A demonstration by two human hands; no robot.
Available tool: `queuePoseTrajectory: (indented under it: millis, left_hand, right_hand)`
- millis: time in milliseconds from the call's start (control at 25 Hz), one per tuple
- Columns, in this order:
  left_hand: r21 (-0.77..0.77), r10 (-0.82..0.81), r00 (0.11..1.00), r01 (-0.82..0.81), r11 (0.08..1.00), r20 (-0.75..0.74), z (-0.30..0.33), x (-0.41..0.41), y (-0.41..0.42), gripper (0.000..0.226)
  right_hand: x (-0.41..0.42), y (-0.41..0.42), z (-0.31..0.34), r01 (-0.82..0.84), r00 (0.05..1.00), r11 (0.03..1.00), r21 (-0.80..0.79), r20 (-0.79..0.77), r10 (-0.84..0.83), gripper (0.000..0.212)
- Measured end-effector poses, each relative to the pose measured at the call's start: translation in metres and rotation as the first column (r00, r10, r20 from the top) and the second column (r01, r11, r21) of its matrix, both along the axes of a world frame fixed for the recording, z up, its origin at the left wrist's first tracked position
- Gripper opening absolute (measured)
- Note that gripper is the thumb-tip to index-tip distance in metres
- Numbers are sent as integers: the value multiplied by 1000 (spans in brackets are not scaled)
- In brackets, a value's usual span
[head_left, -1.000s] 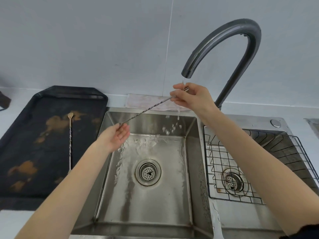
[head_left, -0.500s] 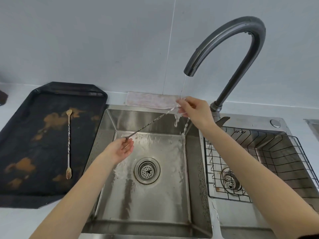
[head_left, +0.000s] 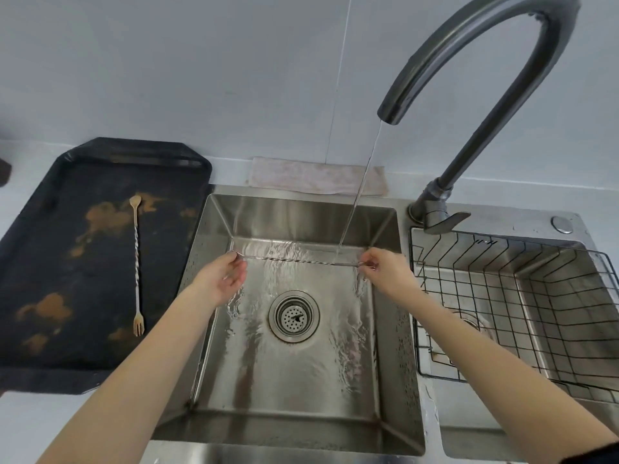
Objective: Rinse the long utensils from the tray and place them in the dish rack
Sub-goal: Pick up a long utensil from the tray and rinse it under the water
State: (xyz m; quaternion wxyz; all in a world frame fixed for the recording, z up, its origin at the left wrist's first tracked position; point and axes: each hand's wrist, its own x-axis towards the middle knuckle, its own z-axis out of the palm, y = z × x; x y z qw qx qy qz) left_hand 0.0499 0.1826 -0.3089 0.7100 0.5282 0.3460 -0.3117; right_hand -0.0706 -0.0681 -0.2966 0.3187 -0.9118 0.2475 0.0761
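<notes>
A long twisted silver utensil [head_left: 294, 260] lies level across the left sink basin [head_left: 294, 390]. My left hand [head_left: 222, 277] pinches its left end and my right hand [head_left: 385, 271] pinches its right end. A thin stream of water falls from the curved tap [head_left: 475, 58] onto the utensil near my right hand. A second long utensil [head_left: 136, 262], gold with a spoon end and a fork end, lies on the black tray [head_left: 40, 262] at the left. The black wire dish rack [head_left: 522, 316] sits in the right basin, with nothing in it.
A pale folded cloth [head_left: 315, 177] lies behind the sink against the wall. The tray has brown stains. The drain strainer [head_left: 294, 316] is in the middle of the left basin. The tap's lever [head_left: 445, 221] stands between the two basins.
Both hands have come down into the basin and the utensil has turned from slanted to level. My right hand dropped from beside the spout, so the stream now hits the shaft.
</notes>
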Motion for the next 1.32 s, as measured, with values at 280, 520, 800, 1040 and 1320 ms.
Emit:
queuePoseTrajectory:
  millis: [280,520,800,1040,1320]
  left_hand:
    - [41,-115,988,119,992,-103,-31,1,1,15]
    - [115,-211,964,230,966,-161,-63,-4,5,25]
    - [243,-191,960,239,940,-205,-81,-14,0,20]
    - [253,-247,943,301,919,-224,-80,-21,3,15]
    - [356,-420,890,456,815,-177,-63,-23,7,10]
  right_hand:
    - [3,8,-54,-151,944,979,-137,-315,101,18]
    - [-4,10,-93,-158,896,986,-61,-428,117,17]
    - [-10,17,-110,-158,878,986,-45,-463,119,19]
    - [-17,21,-110,-134,874,990,-33,-476,103,25]
    - [-25,25,-87,-159,877,986,-47,-466,119,31]
